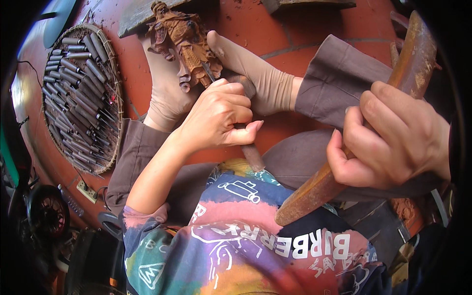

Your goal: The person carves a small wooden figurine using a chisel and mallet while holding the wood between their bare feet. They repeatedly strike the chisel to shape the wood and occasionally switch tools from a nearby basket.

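Observation:
My left hand [221, 113] is closed around a carving chisel [253, 158]; its wooden handle sticks out below the fist. The thin metal blade reaches up to a reddish-brown carved wooden figurine [189, 39], and its tip appears to touch the carving. Two feet in beige socks [260, 78] brace the figurine between them. On the right, my right hand [388, 132] grips a long, curved wooden mallet [309, 194] round its middle. Its lower end hangs over my lap, apart from the chisel handle.
At the left, a round woven basket [118, 98] holds many chisels with dark handles. Below it lies a power socket block [87, 191] with a cable. Wooden boards [309, 5] lie at the top on red floor tiles [246, 29]. A small black wheel [48, 211] stands lower left.

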### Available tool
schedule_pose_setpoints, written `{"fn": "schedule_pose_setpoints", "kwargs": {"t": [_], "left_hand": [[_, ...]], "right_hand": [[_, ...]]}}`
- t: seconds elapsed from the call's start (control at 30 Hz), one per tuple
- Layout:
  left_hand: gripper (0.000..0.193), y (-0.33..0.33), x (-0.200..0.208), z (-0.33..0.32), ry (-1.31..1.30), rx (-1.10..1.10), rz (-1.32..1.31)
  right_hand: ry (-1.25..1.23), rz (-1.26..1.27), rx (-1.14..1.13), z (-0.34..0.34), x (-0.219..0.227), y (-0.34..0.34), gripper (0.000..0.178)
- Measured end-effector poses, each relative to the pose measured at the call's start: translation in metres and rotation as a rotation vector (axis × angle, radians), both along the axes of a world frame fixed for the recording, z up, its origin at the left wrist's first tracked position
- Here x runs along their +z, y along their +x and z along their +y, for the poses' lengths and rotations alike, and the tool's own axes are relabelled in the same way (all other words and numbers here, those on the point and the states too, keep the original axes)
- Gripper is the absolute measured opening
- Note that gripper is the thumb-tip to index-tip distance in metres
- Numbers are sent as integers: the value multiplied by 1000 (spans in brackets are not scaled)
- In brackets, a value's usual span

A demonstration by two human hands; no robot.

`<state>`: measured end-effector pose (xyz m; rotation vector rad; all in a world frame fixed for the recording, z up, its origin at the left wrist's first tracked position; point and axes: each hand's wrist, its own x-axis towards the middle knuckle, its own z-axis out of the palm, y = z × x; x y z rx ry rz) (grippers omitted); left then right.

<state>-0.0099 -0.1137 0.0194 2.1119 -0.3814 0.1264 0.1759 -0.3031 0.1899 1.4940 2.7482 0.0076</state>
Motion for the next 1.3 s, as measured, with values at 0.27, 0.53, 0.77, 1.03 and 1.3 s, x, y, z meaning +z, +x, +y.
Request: {"fn": "schedule_pose_setpoints", "kwargs": {"t": [0.27,0.53,0.77,1.03,1.3], "left_hand": [[31,-3,12,24,-128,-106,42],[33,-1,10,40,-280,-184,61],[32,2,12,43,-294,-195,64],[31,26,51,-11,-151,-176,-157],[33,17,10,-22,-200,92,-224]], "right_hand": [[-57,-125,-41,7,24,-27,19],[-85,-129,-202,22,43,-46,20],[-115,-45,-378,30,50,-43,29],[-38,53,6,35,29,32,41],[-241,331,-171,17,-13,48,41]]}}
